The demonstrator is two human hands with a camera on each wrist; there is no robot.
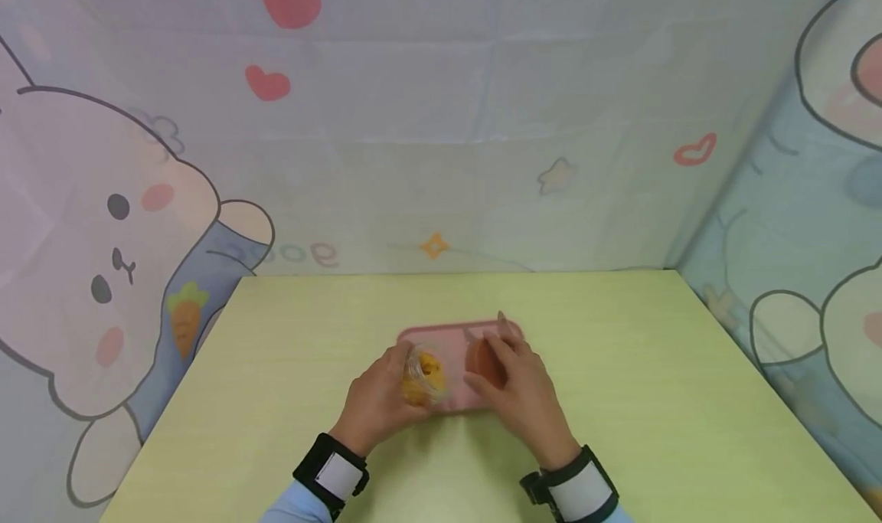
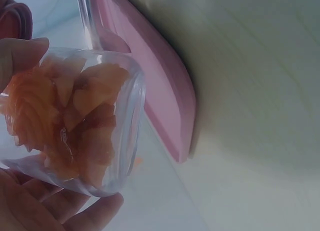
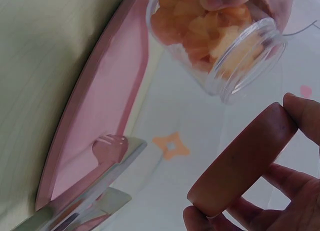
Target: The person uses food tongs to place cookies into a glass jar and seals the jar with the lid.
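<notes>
A clear jar [image 3: 192, 68] full of orange-yellow pieces [image 2: 75, 106] is gripped in my left hand [image 1: 382, 400], thumb on one side and fingers on the other. It tilts, and its uncovered threaded mouth faces my right hand [image 1: 530, 389]. That hand pinches a round reddish-brown lid [image 3: 245, 161] by its edge, apart from the jar. Both hands are over a pink tray [image 1: 455, 370]. Shiny metal utensils [image 3: 107, 178] lie at the tray's right end, one with a fork-like tip; my right hand partly covers them in the head view.
The pale yellow table [image 1: 310, 339] extends around the tray. Behind it hangs a cloth backdrop [image 1: 427, 125] printed with hearts and cartoon animals, which continues along the left and right sides.
</notes>
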